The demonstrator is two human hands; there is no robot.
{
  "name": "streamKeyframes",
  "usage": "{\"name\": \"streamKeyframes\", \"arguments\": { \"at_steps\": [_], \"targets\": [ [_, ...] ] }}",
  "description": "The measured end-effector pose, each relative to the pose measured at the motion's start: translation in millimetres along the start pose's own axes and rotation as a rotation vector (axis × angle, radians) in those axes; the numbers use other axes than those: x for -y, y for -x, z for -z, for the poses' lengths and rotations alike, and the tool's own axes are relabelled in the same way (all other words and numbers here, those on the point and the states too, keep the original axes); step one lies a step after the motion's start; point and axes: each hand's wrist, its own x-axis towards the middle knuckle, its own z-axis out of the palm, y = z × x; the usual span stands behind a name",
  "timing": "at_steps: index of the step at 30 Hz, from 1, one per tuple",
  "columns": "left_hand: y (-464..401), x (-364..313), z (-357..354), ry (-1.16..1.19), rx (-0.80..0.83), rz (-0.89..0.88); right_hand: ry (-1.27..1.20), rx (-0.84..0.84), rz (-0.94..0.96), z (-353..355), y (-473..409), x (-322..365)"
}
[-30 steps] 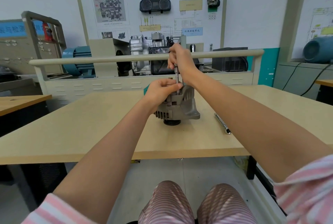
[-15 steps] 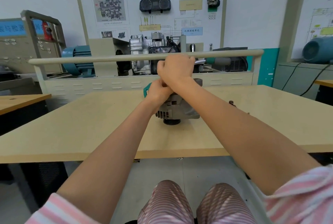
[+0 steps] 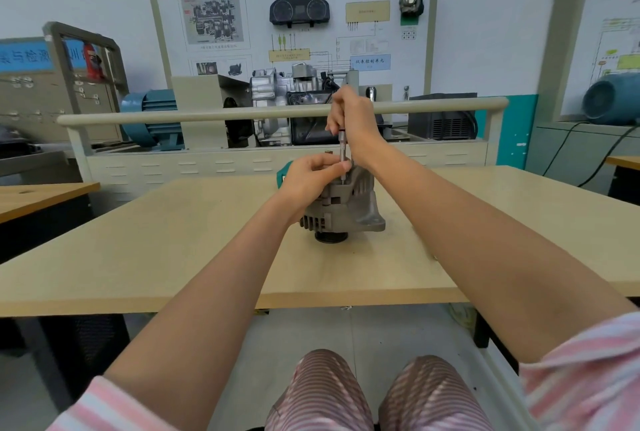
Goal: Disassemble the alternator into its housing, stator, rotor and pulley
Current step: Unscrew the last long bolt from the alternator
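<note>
Right hand (image 3: 351,119) curled round a slim driver (image 3: 343,157), upright on the alternator (image 3: 346,205). Left hand (image 3: 308,181) pinching its shaft low down. Tool's tip hidden; pulley (image 3: 330,237) underneath, mostly hidden.

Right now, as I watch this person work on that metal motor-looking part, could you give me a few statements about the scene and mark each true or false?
1. The alternator stands on the table with its dark pulley at the bottom. True.
2. The right hand grips a slim tool held upright over the alternator. True.
3. The left hand lies flat on the table, away from the alternator. False: it rests on the alternator's top, fingers by the tool's shaft.
4. The alternator is already split into separate parts. False: it is in one piece.
5. The tool's tip points at the pulley. False: it meets the housing's top.
</note>
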Motion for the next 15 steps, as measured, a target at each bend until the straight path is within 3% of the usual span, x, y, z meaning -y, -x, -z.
{"name": "streamKeyframes", "arguments": {
  "at_steps": [2, 5, 8, 11, 15],
  "targets": [
    [-0.7, -0.3, -1.2, 0.004, -0.025, 0.011, 0.021, -0.021, 0.000, -0.6, 1.9, -1.6],
    [-0.7, 0.1, -2.3, 0.004, -0.042, 0.011, 0.332, -0.049, 0.139, -3.1, 7.9, -8.8],
    [-1.1, 0.9, -2.5, -0.033, -0.074, 0.008, 0.945, -0.131, 0.385, -7.7, 12.8, -15.3],
    [-1.5, 0.7, -2.3, -0.068, -0.102, 0.024, 1.448, -0.216, 0.386, -13.6, 14.2, -17.1],
    [-0.9, 0.8, -3.0, -0.064, -0.103, 0.015, 1.483, -0.207, 0.362, -17.1, 15.6, -13.8]
  ]
}}
